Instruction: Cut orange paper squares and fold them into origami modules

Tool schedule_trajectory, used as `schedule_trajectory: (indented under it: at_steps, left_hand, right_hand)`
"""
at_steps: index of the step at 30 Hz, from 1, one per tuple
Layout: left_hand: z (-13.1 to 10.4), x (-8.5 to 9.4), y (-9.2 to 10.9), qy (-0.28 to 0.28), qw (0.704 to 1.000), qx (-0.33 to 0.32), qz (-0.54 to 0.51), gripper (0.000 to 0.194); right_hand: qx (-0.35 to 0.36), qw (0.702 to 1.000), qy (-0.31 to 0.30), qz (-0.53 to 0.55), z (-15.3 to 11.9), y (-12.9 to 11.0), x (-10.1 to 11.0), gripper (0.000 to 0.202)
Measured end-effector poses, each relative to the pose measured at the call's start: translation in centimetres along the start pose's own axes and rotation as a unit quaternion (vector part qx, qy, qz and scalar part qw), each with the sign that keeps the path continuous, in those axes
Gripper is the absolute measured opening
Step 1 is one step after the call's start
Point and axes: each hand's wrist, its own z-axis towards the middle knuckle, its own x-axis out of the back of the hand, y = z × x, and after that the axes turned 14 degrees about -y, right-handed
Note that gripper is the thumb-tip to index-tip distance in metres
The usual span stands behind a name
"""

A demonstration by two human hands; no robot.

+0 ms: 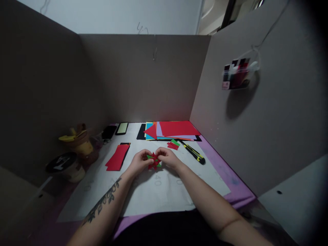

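Note:
A small spiky red and green paper piece (154, 162) is held up between my hands above the white sheet (143, 198). My left hand (140, 160) pinches its left side, and my right hand (165, 156) pinches its upper right side. Both hands have their fingers closed on the paper. Short red and green paper strips (173, 146) lie just beyond my right hand. A yellow and black cutter knife (192, 153) rests to the right of them. To the left of my left hand is a stack of red paper strips (117, 158) with orange and black edges beneath.
Coloured paper sheets (179, 128) lie at the back, a red triangle on their left part. A phone (122, 128) is at the back left. Pots (83, 145) and a dark-lidded tub (68, 166) stand at the left. Grey panels (143, 78) enclose the table.

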Motion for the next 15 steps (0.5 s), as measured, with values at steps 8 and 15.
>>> schedule_trajectory:
  at_steps: [8,15]
  left_hand:
    - [-0.1,-0.2,0.4,-0.015,0.996,0.012,-0.089,0.029]
    - [0.1,-0.4,-0.1,-0.042,0.984,0.034,-0.171,0.034]
  right_hand:
    - [0.029,0.999,0.004,-0.045,-0.2,-0.1,0.0,0.018]
    - [0.081,0.982,0.005,-0.173,-0.6,-1.1,0.2,0.025]
